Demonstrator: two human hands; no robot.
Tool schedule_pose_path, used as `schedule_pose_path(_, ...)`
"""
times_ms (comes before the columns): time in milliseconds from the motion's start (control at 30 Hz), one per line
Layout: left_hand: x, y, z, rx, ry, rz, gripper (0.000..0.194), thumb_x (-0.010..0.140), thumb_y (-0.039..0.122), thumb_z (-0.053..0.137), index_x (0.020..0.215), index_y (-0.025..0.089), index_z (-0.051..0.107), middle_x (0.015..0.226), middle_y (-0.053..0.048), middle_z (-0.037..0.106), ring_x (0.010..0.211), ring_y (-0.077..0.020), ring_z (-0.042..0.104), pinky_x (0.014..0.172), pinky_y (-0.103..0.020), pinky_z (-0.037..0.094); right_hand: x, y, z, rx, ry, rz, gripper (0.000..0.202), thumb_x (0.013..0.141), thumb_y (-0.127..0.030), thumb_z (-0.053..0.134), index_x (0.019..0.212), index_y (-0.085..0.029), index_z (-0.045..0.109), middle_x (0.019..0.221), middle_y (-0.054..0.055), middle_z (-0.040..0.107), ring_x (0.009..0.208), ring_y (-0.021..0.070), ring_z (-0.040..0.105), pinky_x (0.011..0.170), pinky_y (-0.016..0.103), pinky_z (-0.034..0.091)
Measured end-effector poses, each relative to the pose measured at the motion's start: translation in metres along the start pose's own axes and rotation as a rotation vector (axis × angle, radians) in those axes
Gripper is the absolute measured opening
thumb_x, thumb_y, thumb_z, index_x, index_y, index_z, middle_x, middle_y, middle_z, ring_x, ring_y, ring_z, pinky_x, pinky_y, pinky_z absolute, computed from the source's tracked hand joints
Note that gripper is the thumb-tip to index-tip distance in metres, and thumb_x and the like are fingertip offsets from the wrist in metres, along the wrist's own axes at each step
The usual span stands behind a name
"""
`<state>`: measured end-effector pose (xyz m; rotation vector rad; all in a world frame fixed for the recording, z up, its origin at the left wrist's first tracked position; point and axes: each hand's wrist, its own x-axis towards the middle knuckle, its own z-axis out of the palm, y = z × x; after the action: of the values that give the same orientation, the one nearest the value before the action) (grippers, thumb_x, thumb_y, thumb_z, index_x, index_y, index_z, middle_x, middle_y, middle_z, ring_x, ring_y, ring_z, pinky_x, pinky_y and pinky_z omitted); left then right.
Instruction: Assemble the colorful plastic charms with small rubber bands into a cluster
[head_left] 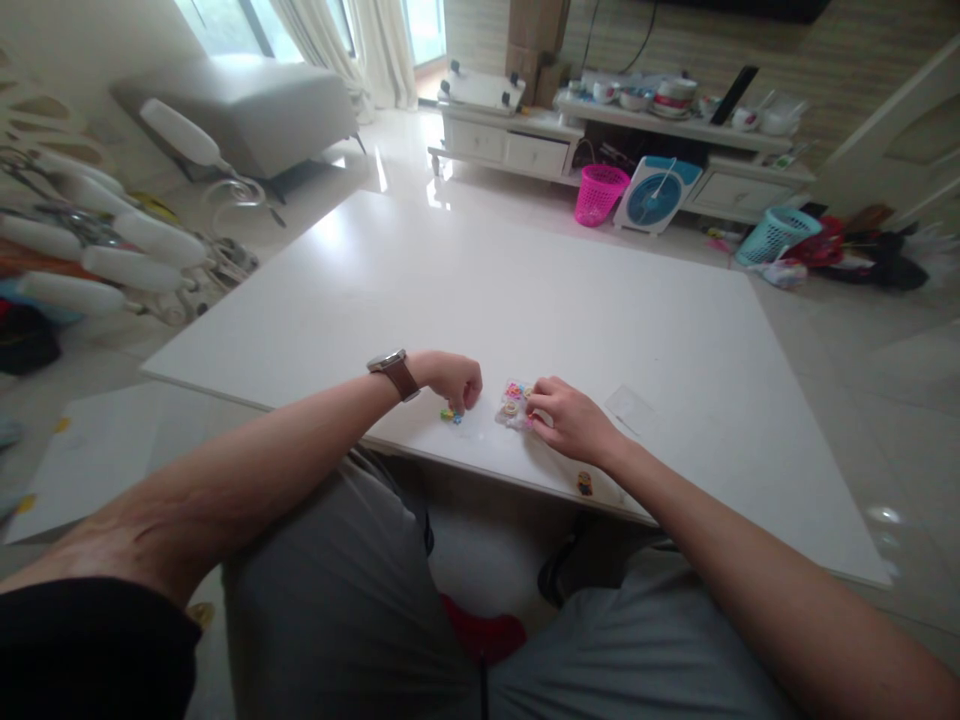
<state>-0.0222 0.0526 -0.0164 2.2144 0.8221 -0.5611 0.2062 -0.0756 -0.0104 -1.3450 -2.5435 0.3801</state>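
My left hand, a watch on its wrist, points down at the white table with its fingers pinched together. What they hold, if anything, is too small to make out. Right by its fingertips lie small green, yellow and blue pieces. A small clear plastic box with compartments holds tiny colourful pieces. My right hand grips the box's right side, thumb low and fingers curled over it, covering part of the contents. Farther right, a clear flat lid lies on the table. A small yellow and dark cartoon figure sits by the near edge.
The white table spreads out before me, its front edge just above my knees. Beyond it stand a pink basket, a blue and white fan and a low cabinet. At left is a metal rack with white padded arms.
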Motion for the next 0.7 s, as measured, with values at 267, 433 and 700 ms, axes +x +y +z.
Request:
schedule_pose_path(267,-0.003,0.01,-0.004,0.042,0.099,-0.007,0.014,0.067,0.019,0.066,0.079,0.018,0.074,0.078,-0.001,0.074,0.064,-0.011,0.058,0.062,-0.021,0.039,0.0,-0.001,-0.001,-0.002,0.01,-0.003,0.01,0.088,-0.015,0.058,0.082,-0.019,0.065,0.092,0.006,0.058,0.093,0.0191,0.052,0.084,0.03,0.043)
schedule_pose_path(433,-0.003,0.01,-0.004,0.044,0.09,0.015,0.023,0.063,0.022,0.073,0.085,0.017,0.073,0.083,-0.002,0.074,0.069,-0.012,0.06,0.063,-0.021,0.04,0.0,-0.002,-0.001,-0.009,-0.001,-0.008,0.012,0.09,-0.019,0.057,0.081,-0.019,0.064,0.091,0.006,0.058,0.093,0.0188,0.052,0.082,0.03,0.043)
schedule_pose_path(700,-0.003,0.011,-0.006,0.034,0.2,0.115,0.022,0.068,0.013,0.068,0.088,0.017,0.075,0.078,-0.001,0.072,0.069,-0.0124,0.061,0.063,-0.021,0.042,0.0,-0.005,-0.003,-0.025,0.014,0.014,0.009,0.09,-0.019,0.058,0.084,-0.019,0.065,0.093,0.006,0.059,0.093,0.0191,0.052,0.083,0.03,0.042)
